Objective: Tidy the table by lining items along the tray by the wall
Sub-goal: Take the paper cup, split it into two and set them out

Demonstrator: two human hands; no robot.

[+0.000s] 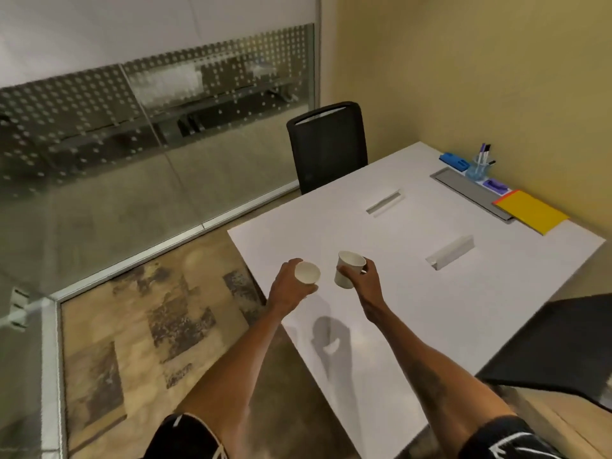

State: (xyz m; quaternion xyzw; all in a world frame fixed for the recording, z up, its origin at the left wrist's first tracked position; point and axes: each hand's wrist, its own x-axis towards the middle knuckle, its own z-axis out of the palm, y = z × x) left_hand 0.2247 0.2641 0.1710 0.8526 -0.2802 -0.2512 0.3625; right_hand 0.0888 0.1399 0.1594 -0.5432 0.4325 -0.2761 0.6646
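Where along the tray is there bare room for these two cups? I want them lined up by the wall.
The grey tray is bare at its far end, between the blue eraser and pen cup. The table is bare along the tray's near edge. Crowded: the wall side and the end under the yellow pad.

This is a small office meeting room. A large white desk (pixel 414 260) with cable slots stands against a yellow wall, with a black mesh-backed office chair (pixel 328 145) at its far edge. Beside it runs a frosted, dot-patterned glass partition (pixel 149 104), and a clear cup of marker pens (pixel 479 167) stands at the far corner by the wall.
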